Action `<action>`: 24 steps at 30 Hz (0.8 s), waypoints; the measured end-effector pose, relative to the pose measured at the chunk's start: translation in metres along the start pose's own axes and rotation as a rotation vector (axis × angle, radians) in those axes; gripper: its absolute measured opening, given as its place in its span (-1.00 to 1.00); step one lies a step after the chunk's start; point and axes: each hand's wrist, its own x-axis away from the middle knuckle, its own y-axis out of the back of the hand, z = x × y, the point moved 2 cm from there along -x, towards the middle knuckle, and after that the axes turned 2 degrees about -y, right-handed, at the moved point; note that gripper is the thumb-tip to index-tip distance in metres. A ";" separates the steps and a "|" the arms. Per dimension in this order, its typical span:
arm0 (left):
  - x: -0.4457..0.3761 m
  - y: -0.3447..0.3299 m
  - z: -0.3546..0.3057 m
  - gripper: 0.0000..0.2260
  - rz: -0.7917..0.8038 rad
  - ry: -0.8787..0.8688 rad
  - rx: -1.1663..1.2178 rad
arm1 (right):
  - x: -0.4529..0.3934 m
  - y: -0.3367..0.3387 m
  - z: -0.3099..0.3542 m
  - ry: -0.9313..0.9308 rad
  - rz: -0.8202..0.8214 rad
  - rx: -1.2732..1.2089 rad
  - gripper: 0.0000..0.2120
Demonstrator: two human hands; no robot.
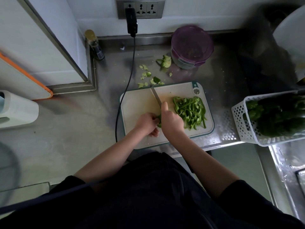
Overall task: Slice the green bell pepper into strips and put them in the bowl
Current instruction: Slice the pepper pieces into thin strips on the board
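Note:
A white cutting board point(138, 104) with a teal rim lies on the steel counter. My right hand point(171, 120) grips a knife point(156, 97), its blade pointing away across the board. My left hand point(146, 123) holds a small piece of green bell pepper point(159, 120) against the board, right beside the blade. A heap of cut pepper strips point(190, 111) lies on the right half of the board. The pepper piece is mostly hidden between my hands. A white bowl point(290, 33) shows at the top right edge.
Pepper core point(165, 61) and scraps point(148, 78) lie behind the board. A purple lidded container point(191, 47) stands at the back. A white perforated basket point(247, 123) with dark greens sits at the right. A black cable point(127, 83) runs down from the wall socket, left of the board.

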 end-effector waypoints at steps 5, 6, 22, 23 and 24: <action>0.002 0.001 -0.002 -0.83 0.016 0.029 0.016 | -0.003 0.002 -0.005 -0.002 -0.016 0.030 -0.49; 0.003 0.001 -0.002 -0.83 0.018 0.030 0.026 | -0.003 0.001 -0.012 -0.017 -0.023 0.038 -0.49; 0.013 0.007 0.007 -0.76 -0.037 -0.051 0.106 | 0.022 0.019 -0.029 -0.136 -0.025 -0.515 -0.94; 0.013 0.006 0.005 -0.76 -0.039 -0.054 0.085 | 0.023 0.015 -0.028 -0.143 -0.021 -0.515 -0.93; 0.013 0.006 0.003 -0.76 -0.037 -0.054 0.067 | 0.024 0.012 -0.027 -0.151 -0.019 -0.522 -0.92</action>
